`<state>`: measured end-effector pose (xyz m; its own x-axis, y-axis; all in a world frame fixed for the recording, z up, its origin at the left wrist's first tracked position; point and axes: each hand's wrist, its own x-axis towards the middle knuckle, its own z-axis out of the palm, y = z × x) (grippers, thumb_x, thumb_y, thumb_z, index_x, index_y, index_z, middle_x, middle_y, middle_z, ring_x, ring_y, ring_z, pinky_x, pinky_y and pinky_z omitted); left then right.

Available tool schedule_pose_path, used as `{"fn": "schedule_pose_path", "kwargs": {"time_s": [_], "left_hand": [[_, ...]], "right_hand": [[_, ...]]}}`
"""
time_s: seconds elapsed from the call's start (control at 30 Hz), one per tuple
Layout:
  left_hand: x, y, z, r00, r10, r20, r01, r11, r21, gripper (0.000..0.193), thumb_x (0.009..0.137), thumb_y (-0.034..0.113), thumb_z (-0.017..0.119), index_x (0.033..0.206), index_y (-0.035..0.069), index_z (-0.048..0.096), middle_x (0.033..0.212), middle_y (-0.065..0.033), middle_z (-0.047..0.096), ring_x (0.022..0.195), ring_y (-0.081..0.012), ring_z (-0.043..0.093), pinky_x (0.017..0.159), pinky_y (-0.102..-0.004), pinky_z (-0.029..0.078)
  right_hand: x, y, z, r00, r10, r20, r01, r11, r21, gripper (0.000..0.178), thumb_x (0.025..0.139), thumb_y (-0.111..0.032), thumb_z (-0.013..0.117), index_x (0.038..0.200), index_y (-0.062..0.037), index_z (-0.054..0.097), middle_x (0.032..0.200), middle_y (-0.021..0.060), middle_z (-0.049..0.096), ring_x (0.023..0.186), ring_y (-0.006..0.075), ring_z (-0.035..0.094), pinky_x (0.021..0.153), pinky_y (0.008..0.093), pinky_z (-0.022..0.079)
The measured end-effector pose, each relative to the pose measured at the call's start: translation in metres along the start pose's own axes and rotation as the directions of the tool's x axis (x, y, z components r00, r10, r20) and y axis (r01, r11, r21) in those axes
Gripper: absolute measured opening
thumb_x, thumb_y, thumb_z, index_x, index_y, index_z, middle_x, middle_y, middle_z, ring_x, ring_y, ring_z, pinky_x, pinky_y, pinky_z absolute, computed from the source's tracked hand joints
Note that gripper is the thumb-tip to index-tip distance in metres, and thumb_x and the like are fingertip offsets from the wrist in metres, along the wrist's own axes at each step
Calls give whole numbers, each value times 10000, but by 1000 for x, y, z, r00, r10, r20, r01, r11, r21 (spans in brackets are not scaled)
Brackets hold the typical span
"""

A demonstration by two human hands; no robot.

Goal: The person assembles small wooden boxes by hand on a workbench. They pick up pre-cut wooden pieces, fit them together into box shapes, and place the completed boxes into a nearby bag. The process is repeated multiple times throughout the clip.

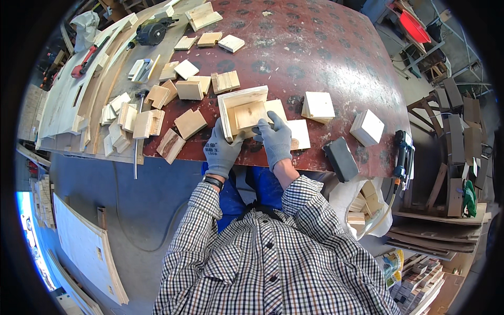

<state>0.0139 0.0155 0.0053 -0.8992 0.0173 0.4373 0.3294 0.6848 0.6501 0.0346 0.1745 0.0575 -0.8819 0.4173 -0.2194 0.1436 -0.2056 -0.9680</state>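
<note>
The wooden box [243, 112] in mid-frame is standing tilted on the red-brown table [315, 47] because my left hand [221, 152] is clamping its lower corner while my right hand [274, 137] is pressing a small board [249, 114] inside.

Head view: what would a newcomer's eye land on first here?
Probably the two grey-gloved hands at the near edge of the dark red bench: the left hand and right hand grip a small open wooden box. Next, the scatter of pale wood blocks to the left, and the dark sanding block to the right.
</note>
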Motion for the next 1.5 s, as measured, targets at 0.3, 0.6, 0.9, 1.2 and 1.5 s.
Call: {"fn": "schedule_pose_path", "kwargs": {"time_s": [0.3,0.6,0.9,1.2,1.5], "left_hand": [[0,2,-2,1000,-3,24,2,1000,11,730,893,488,812,1430,66,553,1209,-198,715,1000,-390,746,806,-467,619],[-2,-7,5,998,50,-34,-49,999,11,700,887,413,821,1439,86,540,1215,-179,719,1002,-374,747,807,-456,631],[-2,-3,-2,999,36,11,-37,997,71,692,863,376,844,1417,75,558,1224,-178,714,1014,-379,742,828,-458,622],[-8,-17,7,997,45,69,-52,993,103,479,877,286,802,1260,49,637,1142,-178,729,929,-363,744,756,-455,608],[-27,-77,34,983,71,170,-78,996,33,702,913,326,787,1496,41,518,1445,-171,621,1280,-329,639,1039,-427,529]], "right_hand": [[0,-10,-6,989,126,73,-138,973,183,497,1049,-148,646,1458,107,526,1055,150,731,862,208,768,688,296,646],[-31,-38,-39,917,151,369,-355,731,583,407,1100,-144,537,1432,92,533,1036,148,659,829,222,695,654,333,614],[-68,-88,-44,871,-12,491,-331,724,605,493,1104,-189,555,1490,108,485,1037,132,644,832,189,630,677,299,570],[-90,-117,-45,505,-791,346,856,405,-323,502,982,-129,751,1438,22,607,1212,145,763,988,254,755,844,343,595],[-96,-126,-48,297,-839,456,940,174,-292,585,805,-74,779,1376,-19,669,1249,123,764,1097,299,744,911,411,571]]}}
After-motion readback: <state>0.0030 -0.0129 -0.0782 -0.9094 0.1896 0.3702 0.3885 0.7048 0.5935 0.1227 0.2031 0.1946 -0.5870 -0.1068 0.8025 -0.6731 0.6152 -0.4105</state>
